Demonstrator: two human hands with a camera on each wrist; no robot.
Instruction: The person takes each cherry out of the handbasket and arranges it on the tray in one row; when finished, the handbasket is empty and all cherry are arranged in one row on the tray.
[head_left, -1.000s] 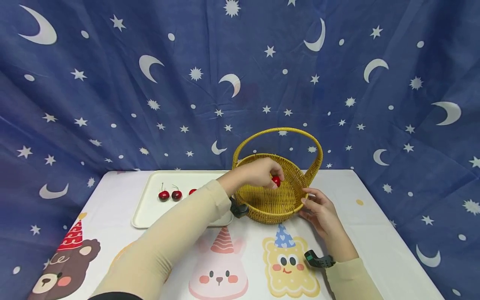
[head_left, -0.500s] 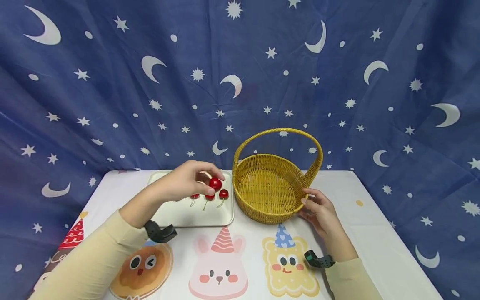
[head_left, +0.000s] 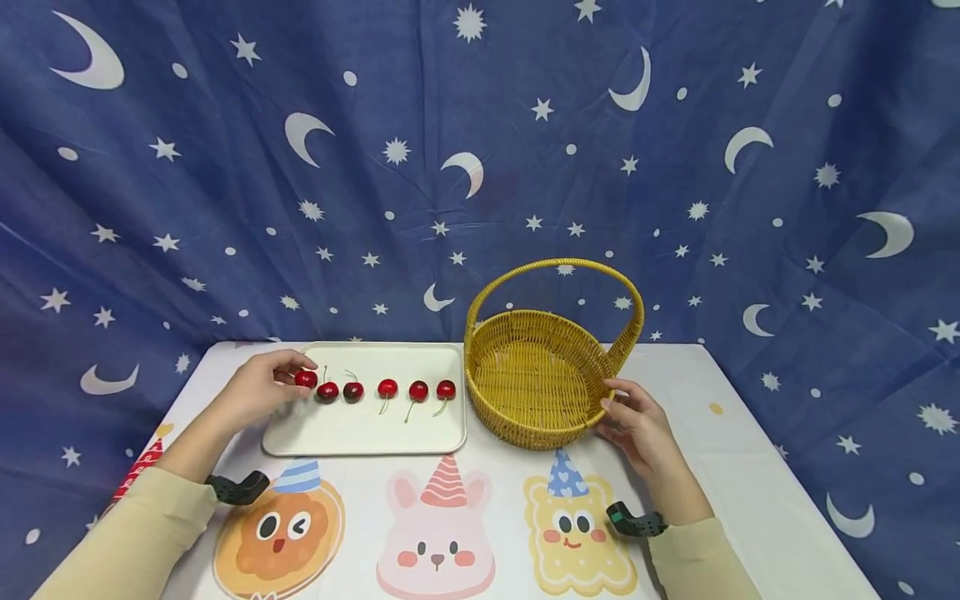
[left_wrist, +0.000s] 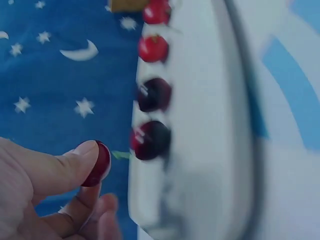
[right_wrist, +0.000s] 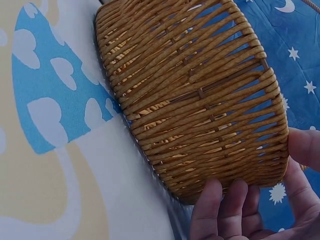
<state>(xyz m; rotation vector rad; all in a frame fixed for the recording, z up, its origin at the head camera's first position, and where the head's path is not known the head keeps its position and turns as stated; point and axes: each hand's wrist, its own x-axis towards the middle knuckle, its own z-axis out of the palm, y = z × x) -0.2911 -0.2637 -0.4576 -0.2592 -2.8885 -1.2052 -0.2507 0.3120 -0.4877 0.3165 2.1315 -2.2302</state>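
Observation:
My left hand (head_left: pixel 262 385) is at the far left end of a cream tray (head_left: pixel 337 442). Between thumb and finger it pinches a red cherry (left_wrist: pixel 102 165), whose green stem points towards the tray in the left wrist view. Several other cherries lie on the tray in a row, the nearest being a dark red cherry (head_left: pixel 327 392) just right of the hand. Right of the tray stands a yellow-brown wicker basket (head_left: pixel 536 375) with a tall hoop handle. My right hand (head_left: pixel 637 425) grips its right rim, thumb at the rim and fingers against the outer wall.
A white tablecloth (head_left: pixel 750 500) with printed party animals covers the table. Behind it hangs a blue curtain (head_left: pixel 360 183) with moons and stars. The basket's handle (head_left: pixel 555 263) arches high above its rim, and the basket stands close to the tray's right edge.
My left hand has carried the cherry from over the basket leftwards across the tray to its left end. The right hand has kept its hold on the basket, which stays in place.

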